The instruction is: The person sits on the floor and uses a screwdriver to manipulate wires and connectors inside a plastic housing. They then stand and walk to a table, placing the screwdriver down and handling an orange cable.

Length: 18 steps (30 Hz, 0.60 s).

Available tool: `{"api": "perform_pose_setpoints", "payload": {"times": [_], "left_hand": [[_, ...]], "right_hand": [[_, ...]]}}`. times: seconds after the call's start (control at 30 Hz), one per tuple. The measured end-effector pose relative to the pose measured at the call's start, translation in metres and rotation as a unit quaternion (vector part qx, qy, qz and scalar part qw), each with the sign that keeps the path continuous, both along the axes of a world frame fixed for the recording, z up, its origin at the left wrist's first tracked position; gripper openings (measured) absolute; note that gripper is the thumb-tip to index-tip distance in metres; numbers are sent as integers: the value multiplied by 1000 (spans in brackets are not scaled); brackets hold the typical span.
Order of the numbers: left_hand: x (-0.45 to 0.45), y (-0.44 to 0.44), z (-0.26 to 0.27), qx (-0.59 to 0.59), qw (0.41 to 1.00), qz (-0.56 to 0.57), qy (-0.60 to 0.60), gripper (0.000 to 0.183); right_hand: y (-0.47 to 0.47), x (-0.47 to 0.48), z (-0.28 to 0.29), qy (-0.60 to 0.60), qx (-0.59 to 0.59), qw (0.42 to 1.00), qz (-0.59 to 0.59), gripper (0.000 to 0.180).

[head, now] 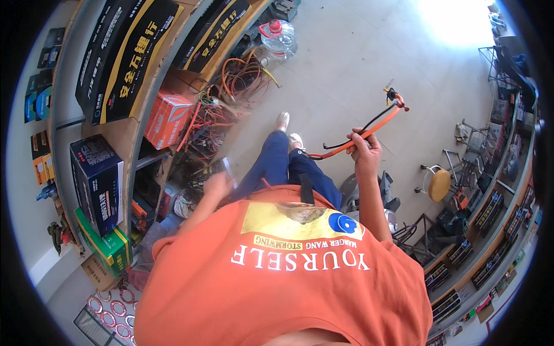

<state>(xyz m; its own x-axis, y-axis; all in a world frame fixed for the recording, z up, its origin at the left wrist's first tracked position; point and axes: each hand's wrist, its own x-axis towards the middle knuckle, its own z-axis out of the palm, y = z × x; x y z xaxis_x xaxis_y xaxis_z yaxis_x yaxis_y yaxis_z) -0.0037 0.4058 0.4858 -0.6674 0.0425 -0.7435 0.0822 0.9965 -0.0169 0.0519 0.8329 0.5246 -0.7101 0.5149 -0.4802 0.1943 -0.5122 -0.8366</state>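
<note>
Out in front, my right hand [365, 149] pinches an orange cable [380, 124] with a thinner black lead running alongside it. Its far end carries a red fitting [403, 107] and a small black connector with yellow tips [391, 93]. The near end hangs over my leg and finishes in a dark lug or loop [312, 156]. Low beside my left thigh, my left hand [217, 185] grips a thin flat object [229, 172] with a bright edge. That object is blurred and I cannot tell exactly what it is. Both hands are well apart.
Shelving on the left holds printed cartons [97, 184] and an orange box [168, 119]. Tangled wires [212, 127] lie at its foot, near a large clear water bottle [279, 40]. On the right stand a round-seated stool [439, 185] and long shelves of boxed batteries [489, 209].
</note>
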Motion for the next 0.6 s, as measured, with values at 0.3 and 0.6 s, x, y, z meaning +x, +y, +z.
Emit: {"api": "perform_pose_setpoints", "payload": {"times": [0.3, 0.6], "left_hand": [[-87, 62, -38, 96, 988, -117, -6, 37], [-236, 185, -38, 91, 963, -254, -11, 34]], "right_hand": [[39, -3, 26, -34, 142, 988, -58, 18], [77, -23, 57, -83, 225, 954, -179, 15]]}}
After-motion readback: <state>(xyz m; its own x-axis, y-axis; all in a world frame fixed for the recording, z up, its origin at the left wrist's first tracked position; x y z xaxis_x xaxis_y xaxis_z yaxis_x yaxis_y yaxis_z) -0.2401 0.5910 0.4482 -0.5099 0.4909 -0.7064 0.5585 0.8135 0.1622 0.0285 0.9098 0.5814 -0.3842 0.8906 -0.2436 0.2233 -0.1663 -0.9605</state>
